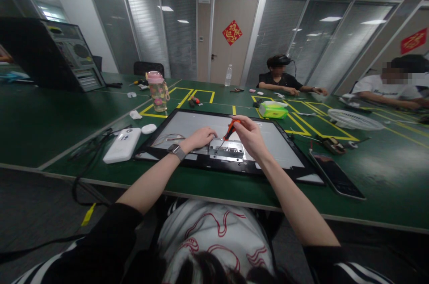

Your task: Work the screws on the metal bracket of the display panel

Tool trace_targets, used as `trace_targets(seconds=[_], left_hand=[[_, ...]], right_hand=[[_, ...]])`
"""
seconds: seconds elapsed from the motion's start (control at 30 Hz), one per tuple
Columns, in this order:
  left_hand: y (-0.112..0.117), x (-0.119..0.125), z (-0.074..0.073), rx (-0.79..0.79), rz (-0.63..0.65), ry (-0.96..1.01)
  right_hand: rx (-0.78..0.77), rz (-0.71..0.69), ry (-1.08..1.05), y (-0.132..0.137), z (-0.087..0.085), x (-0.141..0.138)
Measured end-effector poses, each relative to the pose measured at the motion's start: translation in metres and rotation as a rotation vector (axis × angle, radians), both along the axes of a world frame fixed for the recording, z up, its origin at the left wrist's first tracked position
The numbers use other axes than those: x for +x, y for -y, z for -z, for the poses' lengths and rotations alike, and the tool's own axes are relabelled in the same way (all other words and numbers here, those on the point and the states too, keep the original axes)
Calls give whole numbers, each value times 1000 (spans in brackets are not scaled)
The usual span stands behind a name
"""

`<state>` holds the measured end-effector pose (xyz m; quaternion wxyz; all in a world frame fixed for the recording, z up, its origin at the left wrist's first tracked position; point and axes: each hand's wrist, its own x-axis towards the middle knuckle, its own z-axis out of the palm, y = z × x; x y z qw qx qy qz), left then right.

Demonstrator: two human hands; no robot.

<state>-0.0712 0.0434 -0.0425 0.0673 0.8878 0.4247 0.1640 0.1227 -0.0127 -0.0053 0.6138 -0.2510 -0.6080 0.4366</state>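
Note:
My right hand (250, 134) is closed around the orange-and-black handle of a screwdriver (231, 128). Its thin shaft slants down to the left, onto a silver metal bracket (226, 152); the tip is too small to make out. At the bracket's left end is my left hand (202, 136), its fingers bent and pressed against the far corner; the thumb is hidden. The bracket lies on the near part of a large flat display panel (191, 121) with a black frame and a grey-white back. Thin wires (169, 139) lie on the panel's left side.
Left of the panel are a white power bank (123, 145), a white oval case (149, 129) and a lidded bottle (158, 94). A phone (335, 174) lies right; a green tissue pack (273, 110) lies behind. A computer case (50, 54) stands far left. Two people (283, 81) sit across.

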Motion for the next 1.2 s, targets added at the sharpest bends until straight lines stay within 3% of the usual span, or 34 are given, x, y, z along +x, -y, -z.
trace_targets(seconds=[0.27,0.57,0.77,0.93,1.2], left_hand=[[0,0,0,-9,0,4],[1,-1,0,-16,0,29],[-2,-1,2,-4,8,19],[-2,-1,2,0,9,20],[2,0,-3,-2,-1,0]], right_hand=[[23,-65,11,-1,0,0],[82,90,28,-3,4,2],[97,17,57,-2,2,2],[105,62,86,-4,4,3],[112,6,78,0,-1,2]])
